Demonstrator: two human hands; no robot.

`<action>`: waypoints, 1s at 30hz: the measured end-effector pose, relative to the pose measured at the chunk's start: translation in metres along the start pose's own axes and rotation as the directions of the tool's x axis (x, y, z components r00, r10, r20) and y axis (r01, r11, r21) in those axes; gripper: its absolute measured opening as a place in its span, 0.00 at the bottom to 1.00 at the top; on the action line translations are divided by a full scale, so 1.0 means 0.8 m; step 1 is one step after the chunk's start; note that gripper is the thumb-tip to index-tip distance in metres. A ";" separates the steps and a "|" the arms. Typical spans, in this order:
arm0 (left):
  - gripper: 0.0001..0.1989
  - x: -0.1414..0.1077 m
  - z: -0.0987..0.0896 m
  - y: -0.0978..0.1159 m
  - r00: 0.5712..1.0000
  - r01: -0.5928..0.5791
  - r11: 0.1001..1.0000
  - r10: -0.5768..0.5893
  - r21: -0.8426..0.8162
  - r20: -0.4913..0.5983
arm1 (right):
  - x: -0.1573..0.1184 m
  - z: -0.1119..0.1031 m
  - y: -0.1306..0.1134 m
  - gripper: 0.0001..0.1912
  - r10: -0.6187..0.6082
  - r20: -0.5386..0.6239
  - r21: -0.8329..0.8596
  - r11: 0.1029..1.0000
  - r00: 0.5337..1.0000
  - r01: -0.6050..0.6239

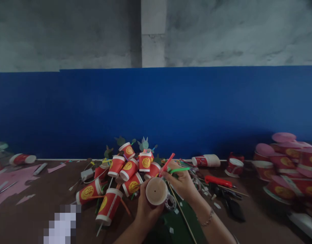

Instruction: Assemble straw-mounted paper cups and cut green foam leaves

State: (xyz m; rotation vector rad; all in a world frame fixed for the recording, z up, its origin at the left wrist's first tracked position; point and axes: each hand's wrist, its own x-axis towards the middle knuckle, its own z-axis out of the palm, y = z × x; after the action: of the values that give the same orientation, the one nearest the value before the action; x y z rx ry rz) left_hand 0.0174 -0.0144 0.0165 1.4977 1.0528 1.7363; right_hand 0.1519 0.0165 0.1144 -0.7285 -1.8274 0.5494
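Observation:
My left hand (145, 212) is closed around a paper cup (156, 191). The cup's pale round end faces me, with a small dark hole in its middle. Just above the cup's rim, my right hand (180, 181) pinches a red drinking straw (168, 163). A green drinking straw (180, 169) sticks out of the same hand to the right. To the left of my hands lies a heap of red paper cups with yellow emblems (129, 169), several with straws through them. One red cup (109, 206) rests nearest on the left.
A roll of clear tape (170, 202) and a thin wooden stick (182, 215) lie by my hands. On the right are a red-handled tool (218, 181), a black object (233, 206) and stacked cups with pink tops (285, 159). Pink paper (15, 184) lies left, before a blue wall (156, 112).

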 end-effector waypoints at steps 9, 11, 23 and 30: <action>0.29 0.000 -0.002 -0.004 0.999 -0.034 0.996 0.035 -0.078 0.013 | -0.004 0.010 0.007 0.08 -0.049 0.102 -0.054 0.997 0.994 0.054; 0.30 0.000 -0.002 -0.001 0.999 -0.004 0.995 0.008 -0.098 0.038 | -0.003 0.011 0.005 0.08 -0.076 0.115 -0.057 0.995 0.990 0.083; 0.30 -0.001 -0.003 -0.014 0.996 -0.044 0.995 0.051 -0.093 0.078 | -0.003 0.015 0.003 0.09 -0.094 0.149 -0.055 0.993 0.984 0.103; 0.31 -0.003 -0.001 -0.021 0.996 -0.016 0.995 0.024 -0.103 0.082 | -0.004 0.021 0.007 0.08 -0.102 0.154 -0.064 0.992 0.983 0.113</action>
State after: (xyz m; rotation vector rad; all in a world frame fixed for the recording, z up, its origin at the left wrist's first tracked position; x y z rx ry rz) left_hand 0.0159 -0.0085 0.0008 1.5077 0.8966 1.6999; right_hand 0.1385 0.0180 0.1026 -0.6464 -2.0234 0.4805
